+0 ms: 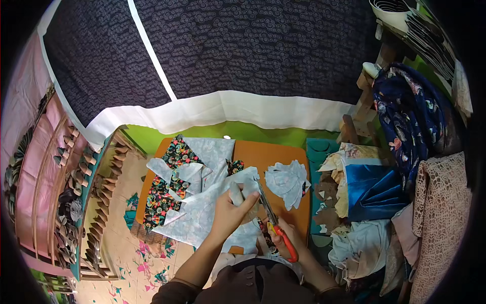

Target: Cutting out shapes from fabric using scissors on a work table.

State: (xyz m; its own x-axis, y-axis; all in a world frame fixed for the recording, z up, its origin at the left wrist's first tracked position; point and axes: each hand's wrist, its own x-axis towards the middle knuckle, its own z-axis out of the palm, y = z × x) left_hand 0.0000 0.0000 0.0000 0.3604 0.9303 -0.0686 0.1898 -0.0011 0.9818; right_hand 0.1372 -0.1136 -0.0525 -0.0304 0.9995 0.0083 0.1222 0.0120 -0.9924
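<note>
Cutting step: left hand gripped pale fabric, right hand grasped orange-handled scissors over orange surface; next cut likely needed steady feed.

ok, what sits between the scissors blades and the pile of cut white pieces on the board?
Head view: only bare orange board lies between the scissors and the pile of cut white pieces.

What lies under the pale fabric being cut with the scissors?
Under the pale fabric an orange board shows, plus colourful printed cloth at its left. What is beneath the left hand is covered.
</note>
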